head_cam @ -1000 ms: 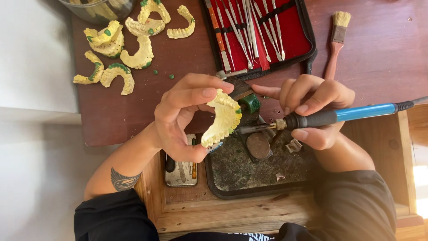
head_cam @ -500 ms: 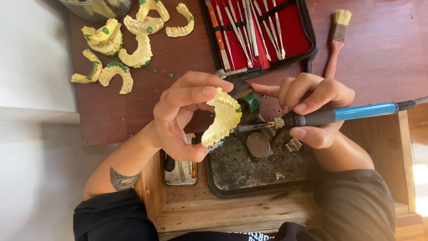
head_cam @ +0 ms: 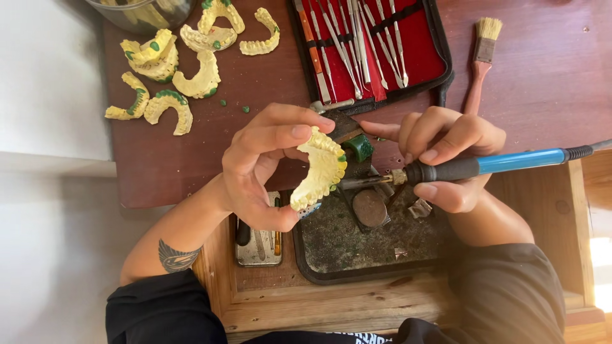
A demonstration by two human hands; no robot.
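My left hand (head_cam: 264, 169) pinches a yellow horseshoe-shaped dental cast (head_cam: 322, 169) between thumb and fingers, holding it above a dark tray (head_cam: 331, 271). My right hand (head_cam: 449, 159) grips an electric heating tool with a blue and black handle (head_cam: 484, 165); its metal tip touches the right edge of the cast, near a patch of green wax (head_cam: 360, 146). The cord runs off to the right.
Several more yellow casts with green wax (head_cam: 172, 70) lie at the back left of the dark wooden table (head_cam: 542, 70). A red-lined case of metal instruments (head_cam: 370, 44) sits open at the back. A small brush (head_cam: 481, 60) lies right of it. A metal tin (head_cam: 258, 245) sits in the wooden drawer.
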